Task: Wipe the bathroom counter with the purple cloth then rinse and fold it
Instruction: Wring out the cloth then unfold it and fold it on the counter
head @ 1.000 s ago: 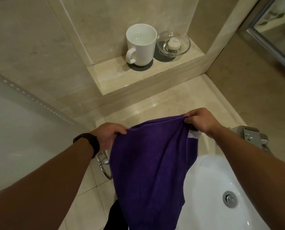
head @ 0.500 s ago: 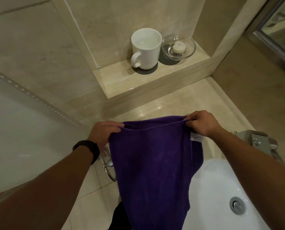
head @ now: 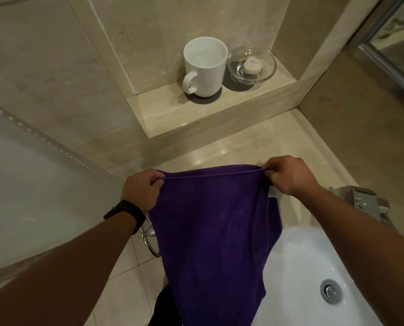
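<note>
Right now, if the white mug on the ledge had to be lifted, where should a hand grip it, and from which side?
Grip the mug by its handle, coming from the front left. It stands upright with the handle jutting that way, unobstructed; the glass dish crowds its right side and the wall stands close behind.

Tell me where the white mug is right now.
Head view, upper centre: the white mug stands upright on a dark coaster on the recessed tile ledge, just left of the glass dish.
</note>
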{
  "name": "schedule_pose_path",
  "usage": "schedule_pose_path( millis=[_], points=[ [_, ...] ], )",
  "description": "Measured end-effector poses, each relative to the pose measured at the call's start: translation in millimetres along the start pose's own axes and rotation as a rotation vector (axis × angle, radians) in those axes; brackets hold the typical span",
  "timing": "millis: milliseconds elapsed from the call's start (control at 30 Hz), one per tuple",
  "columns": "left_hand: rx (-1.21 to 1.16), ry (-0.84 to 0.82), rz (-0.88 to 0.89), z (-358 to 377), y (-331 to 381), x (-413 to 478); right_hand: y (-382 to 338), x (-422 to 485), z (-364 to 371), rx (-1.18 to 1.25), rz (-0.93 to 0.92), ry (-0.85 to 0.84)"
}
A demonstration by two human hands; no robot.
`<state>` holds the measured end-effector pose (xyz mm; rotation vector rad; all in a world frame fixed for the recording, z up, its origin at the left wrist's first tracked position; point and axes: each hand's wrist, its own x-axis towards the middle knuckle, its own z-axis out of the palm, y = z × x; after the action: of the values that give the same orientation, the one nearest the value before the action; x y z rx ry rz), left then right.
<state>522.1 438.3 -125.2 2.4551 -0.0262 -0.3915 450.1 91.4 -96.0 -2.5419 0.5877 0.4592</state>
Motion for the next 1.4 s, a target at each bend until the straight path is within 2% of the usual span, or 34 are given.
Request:
schedule_pose_path(
  millis=[167, 400, 633, 833, 1000, 1133, 1233, 1400],
  points=[
    [0.052, 0.118, -0.056, -1, -3, 10, -5, 8, -1, 0.101, 0.039, 0.009],
    [0.156, 0.183, -0.068, 6, 6, 21, 2, 19, 8, 0.112, 0.126, 0.017],
    [0.200, 0.182, -0.056, 12, 7, 24, 1, 19, 19, 0.018, 0.049, 0.081],
    [0.257, 0.142, 0.029, 20, 0, 21, -4, 22, 12, -0.023, 0.097, 0.024],
    [0.302, 0.108, 0.058, 27, -4, 16, -3, 31, 2, -0.056, 0.052, -0.085],
    [0.332, 0.110, 0.047, 27, -3, 14, -2, 36, -10, 0.078, 0.040, -0.199],
    [0.245, 0.091, -0.036, 24, -2, 14, 1, 36, -9, 0.231, 0.086, -0.235],
    [-0.176, 0.085, -0.117, 21, 10, 13, -2, 33, -6, 0.457, 0.177, -0.215]
  ],
)
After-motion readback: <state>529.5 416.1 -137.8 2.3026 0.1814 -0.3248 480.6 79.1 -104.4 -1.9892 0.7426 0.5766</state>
